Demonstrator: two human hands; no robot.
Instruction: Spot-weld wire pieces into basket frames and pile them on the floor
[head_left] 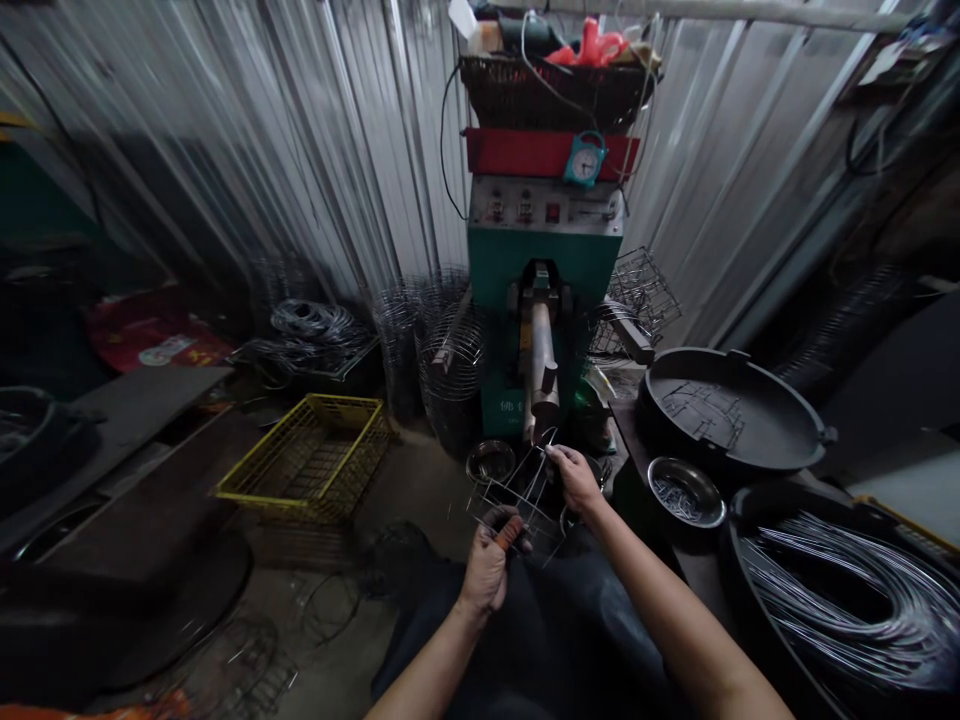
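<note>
Spanning the space near two bare hands in the head view, a wire frame [508, 493] is held low in front of a green machine [491, 265]. Its near side is gripped by the left hand [491, 560], whose fingers are closed on the wires; something orange is seen at the thumb. By the right hand [576, 480], a thin wire [541, 450] is pinched just below the tip of the machine's metal arm [541, 345]; whether that wire is joined to the frame cannot be told. To the left, a yellow basket [304, 497] is set on the floor. To the right, a round black pan [780, 410], a metal bowl [703, 482] of small pieces and a black tub [739, 560] filled with long bent wires [840, 590] are placed. Above the machine's switches, a blue clock [585, 160] is hung.
</note>
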